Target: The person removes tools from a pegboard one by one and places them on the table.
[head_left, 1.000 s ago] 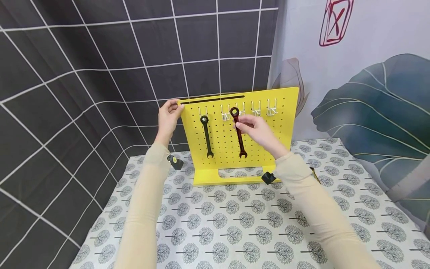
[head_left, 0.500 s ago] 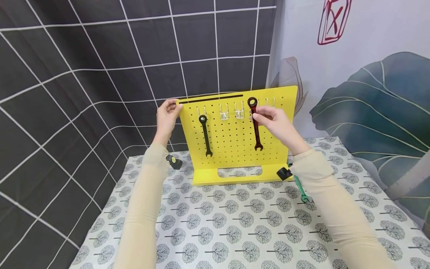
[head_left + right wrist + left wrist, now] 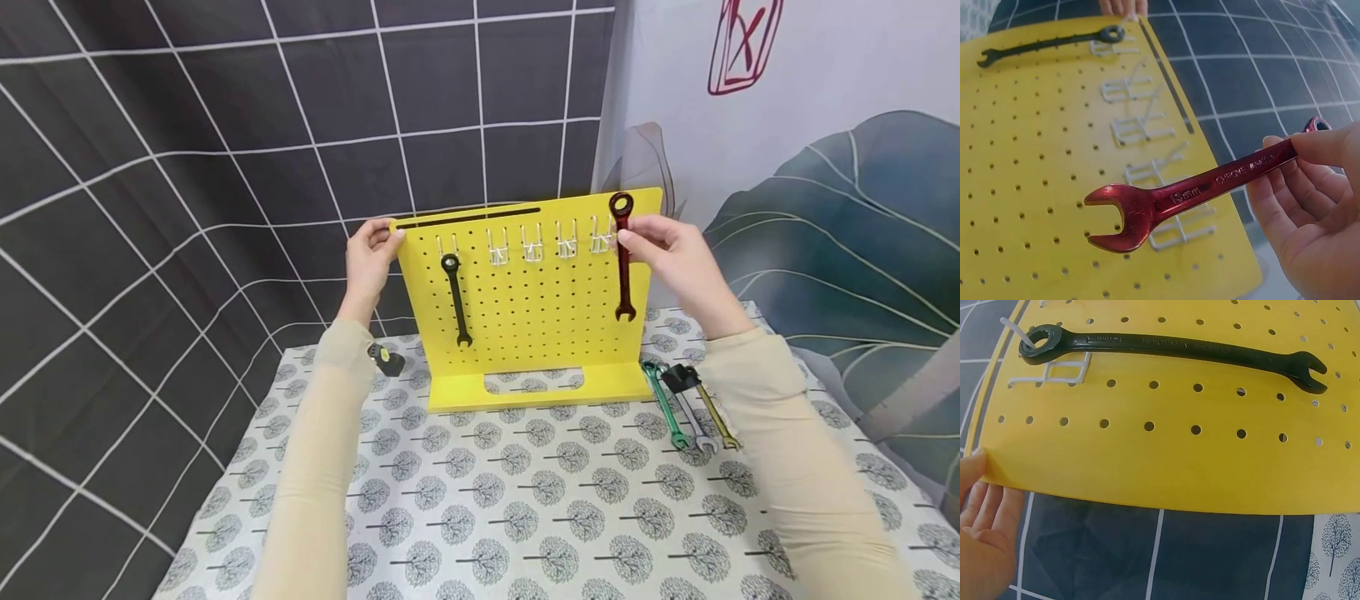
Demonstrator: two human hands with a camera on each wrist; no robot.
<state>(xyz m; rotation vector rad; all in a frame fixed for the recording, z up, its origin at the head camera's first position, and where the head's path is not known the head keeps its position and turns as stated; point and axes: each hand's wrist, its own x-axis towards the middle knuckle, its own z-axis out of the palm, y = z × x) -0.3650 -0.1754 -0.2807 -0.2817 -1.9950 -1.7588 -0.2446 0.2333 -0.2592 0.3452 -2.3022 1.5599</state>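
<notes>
My left hand [image 3: 369,260] pinches the upper left corner of the yellow pegboard [image 3: 525,325], thumb in front and fingers behind. Between thumb and fingers of my right hand [image 3: 675,262] is a red combination wrench [image 3: 624,258], ring end up and open end down, in front of the board's right side. The right wrist view shows "13mm" on the red wrench [image 3: 1179,194]. A black combination wrench [image 3: 457,300] hangs by its ring from the leftmost white hook [image 3: 1072,370]. Several more white hooks [image 3: 532,243] line the upper board with nothing hanging on them.
Right of the board's base, a green wrench [image 3: 666,408], a silver wrench [image 3: 693,421] and a yellow wrench [image 3: 717,417] lie side by side on the tree-print tablecloth [image 3: 525,500]. A dark gridded curtain [image 3: 300,100] stands behind.
My right hand has carried the red wrench rightward across the board, from the middle hooks to the rightmost one. The wrenches on the table have come into view. My left hand stays at the corner.
</notes>
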